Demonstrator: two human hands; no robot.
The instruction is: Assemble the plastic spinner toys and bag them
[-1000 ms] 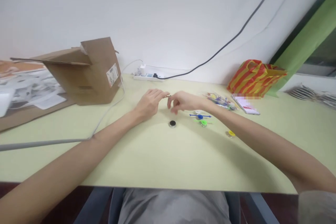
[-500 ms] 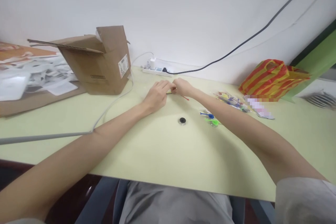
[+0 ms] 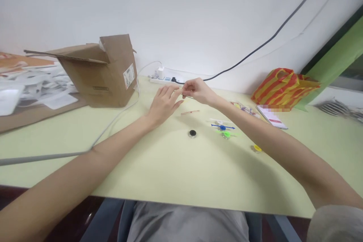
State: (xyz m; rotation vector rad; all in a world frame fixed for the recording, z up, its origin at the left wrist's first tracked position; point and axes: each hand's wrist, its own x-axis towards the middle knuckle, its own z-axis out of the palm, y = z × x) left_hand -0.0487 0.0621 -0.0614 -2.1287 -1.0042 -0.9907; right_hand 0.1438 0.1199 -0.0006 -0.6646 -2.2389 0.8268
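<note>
My right hand [image 3: 195, 90] is raised over the table, with thumb and fingers pinched on a thin black strip [image 3: 189, 97]. Beside it, my left hand [image 3: 166, 103] has its fingers stretched out and thumb apart, fingertips close to the right hand's pinch; whether they touch the strip is hard to see. Below the hands lies a thin red arrow [image 3: 190, 112]. Nearer to me is a clear disc with a black top [image 3: 193, 133]. A blue arrow spinner [image 3: 222, 127], a green one [image 3: 226, 135], a white one [image 3: 219, 121] and a yellow one [image 3: 257, 148] lie near my right forearm.
An opened cardboard box [image 3: 98, 79] stands at left, beside a heap of white pieces [image 3: 45, 83]. A power strip [image 3: 163, 80] with cables lies by the wall. At right are a phone [image 3: 272, 117], bagged coloured parts [image 3: 245, 109] and a red-and-yellow striped bag [image 3: 283, 89].
My left fingers have spread from their bunched pose against the right hand. My right hand has lifted slightly. The red arrow and more spinners now show, and the view has shifted slightly.
</note>
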